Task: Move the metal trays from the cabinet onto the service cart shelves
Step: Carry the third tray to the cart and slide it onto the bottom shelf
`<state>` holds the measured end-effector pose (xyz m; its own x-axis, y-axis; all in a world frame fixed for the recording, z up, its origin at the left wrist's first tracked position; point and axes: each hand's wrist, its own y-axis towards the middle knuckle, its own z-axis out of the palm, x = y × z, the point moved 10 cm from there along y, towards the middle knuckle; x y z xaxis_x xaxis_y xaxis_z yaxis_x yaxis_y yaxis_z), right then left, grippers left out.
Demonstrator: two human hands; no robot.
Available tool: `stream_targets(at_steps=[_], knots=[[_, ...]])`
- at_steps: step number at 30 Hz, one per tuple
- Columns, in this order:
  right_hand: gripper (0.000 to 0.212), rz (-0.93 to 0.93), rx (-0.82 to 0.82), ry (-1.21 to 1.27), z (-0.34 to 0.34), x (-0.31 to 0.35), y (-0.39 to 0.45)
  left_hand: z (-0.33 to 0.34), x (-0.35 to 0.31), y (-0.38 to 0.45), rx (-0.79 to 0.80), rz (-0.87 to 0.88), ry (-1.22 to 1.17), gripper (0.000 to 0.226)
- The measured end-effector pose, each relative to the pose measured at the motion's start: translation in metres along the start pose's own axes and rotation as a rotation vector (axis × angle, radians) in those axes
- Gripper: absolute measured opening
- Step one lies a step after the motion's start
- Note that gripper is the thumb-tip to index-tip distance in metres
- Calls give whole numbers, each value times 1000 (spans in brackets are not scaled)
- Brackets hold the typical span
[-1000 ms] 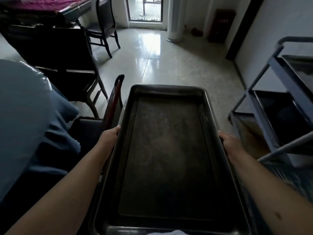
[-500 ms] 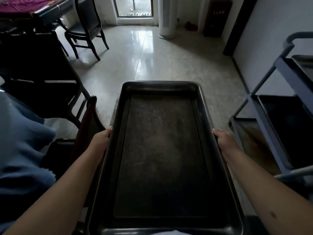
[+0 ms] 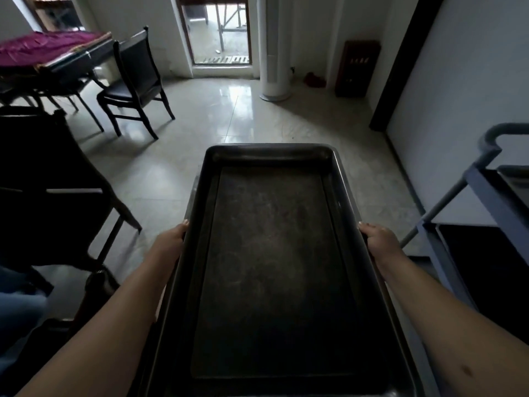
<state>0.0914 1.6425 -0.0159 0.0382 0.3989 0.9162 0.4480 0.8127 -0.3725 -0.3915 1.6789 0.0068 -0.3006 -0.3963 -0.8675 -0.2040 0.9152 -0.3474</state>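
Observation:
A long, dark metal tray is carried level in front of me, its short end pointing away. My left hand grips the tray's left rim about halfway along. My right hand grips the right rim opposite it. The grey service cart stands at the right edge of the view, with its rounded handle and two shelves showing. Another tray lies on the cart's upper shelf. The cabinet is out of sight.
Dark wooden chairs and a table with a magenta cloth fill the left side. A nearer dark chair stands close at my left. A white column and a doorway lie ahead across the tiled floor.
The view has swung rightward and up: chairs and blue cloth slid left, more floor and doorway show. Both hands keep their grip on the tray's rims.

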Motion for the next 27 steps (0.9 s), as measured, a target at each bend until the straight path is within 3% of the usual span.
stream_targets(at_steps=[8,12,14,21,27], knots=[[12,-51,-256,99,-18,31,64,69,-80,137,154,-20,41,29],[24,32,-464,178,-57,7,57,142,-132,187,341,9,158,38],[17,89,-569,237,-81,-17,34,192,-153,195,463,46,239,36],[18,297,-1017,463,-141,-136,-118,379,-168,123,1002,256,529,46],[25,404,-1192,530,-151,-185,-198,477,-153,53,1197,379,759,49]])
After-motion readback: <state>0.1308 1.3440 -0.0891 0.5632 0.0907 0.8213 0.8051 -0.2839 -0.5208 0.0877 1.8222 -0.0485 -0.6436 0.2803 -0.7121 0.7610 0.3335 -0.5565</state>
